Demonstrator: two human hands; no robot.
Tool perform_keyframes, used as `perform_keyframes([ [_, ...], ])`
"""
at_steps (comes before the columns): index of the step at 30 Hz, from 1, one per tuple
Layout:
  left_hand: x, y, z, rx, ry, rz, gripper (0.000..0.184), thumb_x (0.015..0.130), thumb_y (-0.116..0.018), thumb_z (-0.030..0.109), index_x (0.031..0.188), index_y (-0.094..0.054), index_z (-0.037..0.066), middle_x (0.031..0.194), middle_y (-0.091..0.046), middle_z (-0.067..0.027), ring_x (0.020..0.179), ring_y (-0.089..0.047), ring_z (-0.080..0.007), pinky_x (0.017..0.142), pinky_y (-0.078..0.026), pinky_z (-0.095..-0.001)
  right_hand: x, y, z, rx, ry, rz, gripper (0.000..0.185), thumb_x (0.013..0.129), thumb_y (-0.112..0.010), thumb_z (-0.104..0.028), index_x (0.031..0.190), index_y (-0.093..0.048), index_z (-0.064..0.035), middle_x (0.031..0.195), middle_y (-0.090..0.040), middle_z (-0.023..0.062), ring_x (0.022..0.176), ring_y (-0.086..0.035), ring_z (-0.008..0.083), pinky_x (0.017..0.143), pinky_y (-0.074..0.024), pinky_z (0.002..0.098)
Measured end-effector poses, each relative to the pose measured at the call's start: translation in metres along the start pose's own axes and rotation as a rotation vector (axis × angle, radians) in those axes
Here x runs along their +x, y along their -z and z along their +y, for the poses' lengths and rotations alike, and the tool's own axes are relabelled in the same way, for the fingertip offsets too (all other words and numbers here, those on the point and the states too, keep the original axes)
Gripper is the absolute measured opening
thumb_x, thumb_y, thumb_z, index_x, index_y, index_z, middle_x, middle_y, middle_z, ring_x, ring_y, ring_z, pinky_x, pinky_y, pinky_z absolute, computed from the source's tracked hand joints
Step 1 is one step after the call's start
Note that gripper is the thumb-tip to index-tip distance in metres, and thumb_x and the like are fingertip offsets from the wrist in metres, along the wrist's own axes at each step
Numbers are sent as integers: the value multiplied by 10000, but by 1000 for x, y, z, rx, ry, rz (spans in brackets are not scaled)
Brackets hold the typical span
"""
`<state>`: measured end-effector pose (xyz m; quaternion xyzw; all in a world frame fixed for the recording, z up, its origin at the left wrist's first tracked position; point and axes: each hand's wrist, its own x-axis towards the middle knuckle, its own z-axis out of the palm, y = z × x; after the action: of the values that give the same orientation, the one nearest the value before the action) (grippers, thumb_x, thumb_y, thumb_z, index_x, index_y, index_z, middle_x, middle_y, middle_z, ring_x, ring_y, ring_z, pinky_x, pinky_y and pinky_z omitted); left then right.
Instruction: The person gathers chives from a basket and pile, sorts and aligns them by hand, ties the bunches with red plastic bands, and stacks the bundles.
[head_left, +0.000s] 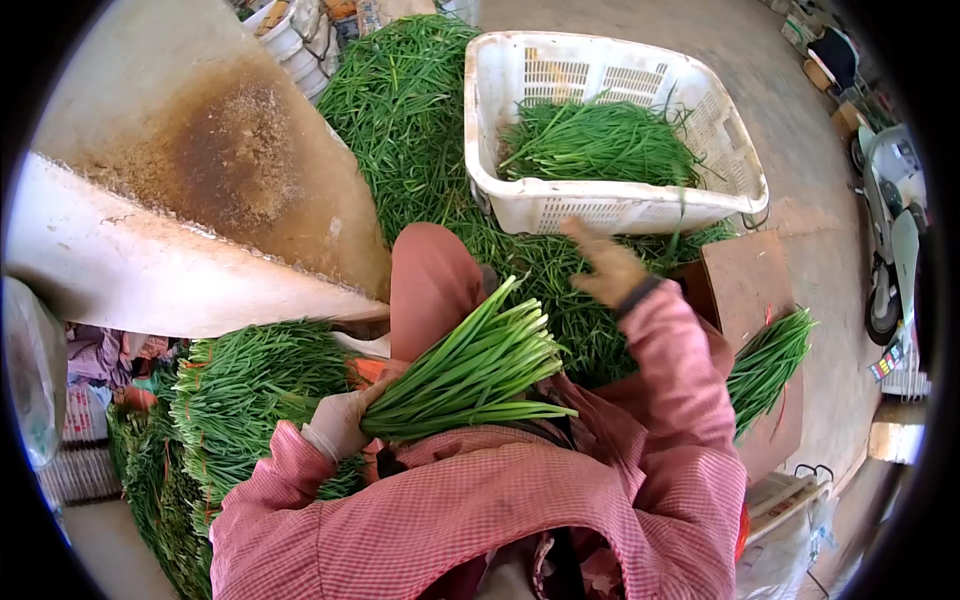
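My left hand (340, 424), in a pale glove, is closed around a thick bunch of green stalks (470, 370) held over my lap, their pale ends pointing up and right. My right hand (603, 268) is raised, slightly blurred, its fingers apart with nothing visible between them. It hovers over loose greens, just below the near wall of a white plastic basket (610, 193). Inside the basket lies a heap of green stalks (600, 143).
Loose greens (400, 110) are piled left of the basket. Tied bundles (250, 390) stack at lower left. Another bundle (775, 362) lies on a brown board (745, 280) at right. A stained slab (250, 160) stands upper left; a scooter (890, 230) is far right.
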<state>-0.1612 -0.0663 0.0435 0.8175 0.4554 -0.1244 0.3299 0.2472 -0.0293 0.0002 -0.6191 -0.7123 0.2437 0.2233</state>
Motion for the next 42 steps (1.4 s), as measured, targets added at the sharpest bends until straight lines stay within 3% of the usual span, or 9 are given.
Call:
perform_keyframes([
  [7, -6, -4, -18, -317, -5, -73, 739, 615, -683, 67, 1273, -353, 133, 953, -610, -76, 864, -590, -173, 771, -453, -272, 22, -42, -1, 812, -97, -227, 240, 764, -458, 32, 864, -651, -71, 597, -577, 39, 532, -530, 100, 472, -446, 239],
  [11, -3, -15, -38, -844, 58, -256, 712, 577, -691, -28, 1222, -409, 81, 1016, -579, -9, 915, -509, -84, 817, -427, -262, -12, 8, 88, 627, -630, 578, 224, 777, -466, 9, 900, -630, -81, 743, -625, 85, 611, -589, 188, 589, -503, 310],
  [14, 1, -19, -36, -946, 31, -244, 665, 579, -659, -71, 1189, -440, 80, 959, -588, 0, 875, -518, -88, 772, -451, -274, -33, 20, 71, -167, -669, 371, 563, 710, -613, -19, 1227, -390, -7, 1146, -495, 189, 1073, -468, 259, 874, -395, 314],
  [18, 4, -14, -23, -770, 68, -224, 619, 569, -657, -71, 1141, -467, 71, 839, -607, -7, 755, -545, -93, 639, -478, -262, -1, -19, -18, 609, 22, 275, 722, 687, -702, -143, 1289, -310, -75, 1278, -385, 155, 1199, -342, 251, 983, -307, 343],
  [25, 13, -41, -65, -441, -343, -169, 496, 567, -652, -9, 1042, -528, 61, 853, -603, -20, 768, -557, -134, 671, -467, -272, 22, -29, 15, 970, -158, 221, 164, 844, -482, -129, 786, -581, -11, 715, -596, 87, 610, -521, 152, 568, -457, 260],
  [32, 17, -37, -45, -397, -557, -130, 537, 556, -642, 4, 1080, -535, 48, 974, -556, -79, 811, -529, -170, 734, -436, -274, -30, 0, -81, 190, 212, 382, 647, 706, -650, -93, 1277, -353, -155, 1339, -309, 116, 1114, -448, 241, 708, -502, 304],
  [37, 9, -52, -57, -1007, -205, -422, 642, 590, -632, -33, 1198, -441, 49, 927, -554, -32, 782, -493, -127, 711, -429, -267, -32, -54, -54, 32, 140, 14, 334, 735, -632, -136, 1051, -571, -48, 1061, -576, 115, 849, -593, 182, 637, -503, 270],
  [39, 9, -65, -72, -1000, -182, -451, 656, 591, -629, -41, 1210, -431, 53, 902, -552, -30, 777, -489, -123, 696, -426, -264, -28, -37, -39, 1225, 146, 132, 122, 816, -546, -136, 833, -627, -47, 713, -619, 33, 463, -492, 88, 439, -426, 210],
  [42, 11, -78, -85, -915, -205, -487, 672, 585, -647, -27, 1215, -430, 62, 866, -543, -23, 779, -484, -127, 672, -418, -270, -36, 13, -19, 1009, -427, 479, 153, 865, -462, -106, 901, -602, -56, 683, -566, 6, 459, -433, 40, 395, -370, 144],
])
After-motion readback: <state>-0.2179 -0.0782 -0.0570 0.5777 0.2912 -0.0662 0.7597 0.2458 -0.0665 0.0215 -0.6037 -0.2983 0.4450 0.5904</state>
